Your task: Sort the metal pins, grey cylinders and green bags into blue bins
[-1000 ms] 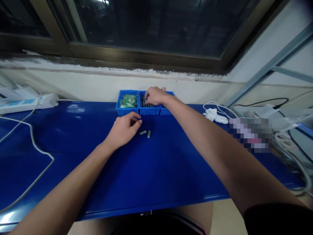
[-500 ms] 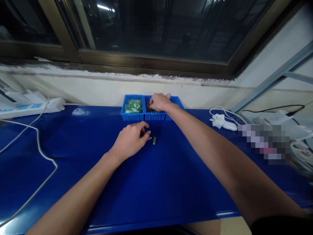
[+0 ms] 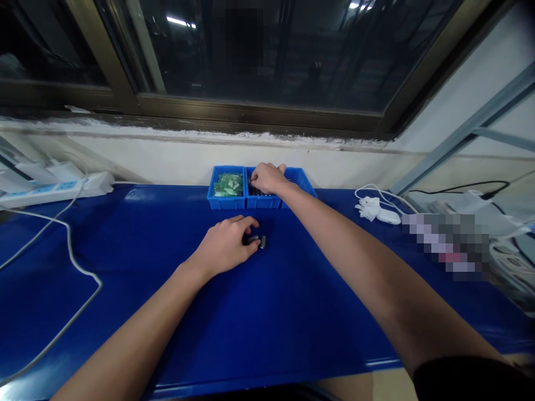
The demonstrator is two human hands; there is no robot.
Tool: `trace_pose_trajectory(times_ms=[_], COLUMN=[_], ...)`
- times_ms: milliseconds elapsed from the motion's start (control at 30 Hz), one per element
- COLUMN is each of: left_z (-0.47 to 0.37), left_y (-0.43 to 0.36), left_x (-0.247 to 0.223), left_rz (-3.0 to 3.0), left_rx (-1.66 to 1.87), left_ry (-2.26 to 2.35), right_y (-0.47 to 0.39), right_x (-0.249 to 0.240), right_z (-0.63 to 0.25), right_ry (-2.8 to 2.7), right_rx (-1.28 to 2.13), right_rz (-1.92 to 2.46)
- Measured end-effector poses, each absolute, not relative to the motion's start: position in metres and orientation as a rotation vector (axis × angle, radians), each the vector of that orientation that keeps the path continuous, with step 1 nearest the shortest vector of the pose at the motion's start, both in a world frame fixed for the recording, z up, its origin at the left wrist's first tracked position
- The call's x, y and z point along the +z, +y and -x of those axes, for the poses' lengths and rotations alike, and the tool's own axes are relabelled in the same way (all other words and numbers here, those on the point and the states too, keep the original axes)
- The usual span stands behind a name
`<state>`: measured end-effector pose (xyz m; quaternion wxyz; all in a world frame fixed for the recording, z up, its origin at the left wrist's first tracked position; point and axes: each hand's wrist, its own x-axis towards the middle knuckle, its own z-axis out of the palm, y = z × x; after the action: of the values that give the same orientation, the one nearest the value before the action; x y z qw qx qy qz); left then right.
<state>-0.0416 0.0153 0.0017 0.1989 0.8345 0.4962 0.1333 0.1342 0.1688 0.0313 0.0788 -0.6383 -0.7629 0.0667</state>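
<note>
Counting three blue bins (image 3: 228,200) sitting in a row, two small metal cylinders (image 3: 258,241) lying on the bench (image 3: 292,312) (one half hidden), and two hands showing, left hand (image 3: 228,246) and right hand (image 3: 267,177).

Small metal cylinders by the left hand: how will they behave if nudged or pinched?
The metal cylinders lie on their sides on the smooth blue table, so they would probably roll when nudged. They look rigid and shiny, perhaps slippery to pinch. The left hand touches them with its fingertips.

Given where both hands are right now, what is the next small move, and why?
Probably lift the right hand out of the middle blue bin with a part: its fingers are down among the dark pieces, while the left hand rests on the small metal cylinders.
</note>
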Motion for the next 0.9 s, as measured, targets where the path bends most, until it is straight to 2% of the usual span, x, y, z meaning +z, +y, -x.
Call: trace_pose_trajectory(times_ms=[167,333,433,567,700,900], left_z=[0.046,0.051,0.052,0.044,0.028,0.020], left_y=[0.017,0.022,0.026,0.025,0.017,0.011], left_x=[-0.002,-0.001,0.002,0.006,0.008,0.006], left_rz=[-2.413,-2.343,-2.174,-1.703,-1.319,-1.200], left_rx=[0.388,0.486,0.749,1.060,1.124,1.154], left_ry=[1.326,1.423,1.464,1.295,1.083,0.996], right_y=[0.158,0.089,0.039,0.005,0.000,0.000], right_x=[0.044,0.047,0.031,0.009,0.003,-0.002], right_z=[-0.147,-0.171,-0.178,-0.180,-0.177,-0.173], right_ry=[-2.226,-2.056,-2.021,-2.066,-2.071,-2.040], right_rx=[0.177,0.138,0.199,0.226,0.091,-0.054], right_rz=[1.877,1.555,1.419,1.331,1.245,1.182])
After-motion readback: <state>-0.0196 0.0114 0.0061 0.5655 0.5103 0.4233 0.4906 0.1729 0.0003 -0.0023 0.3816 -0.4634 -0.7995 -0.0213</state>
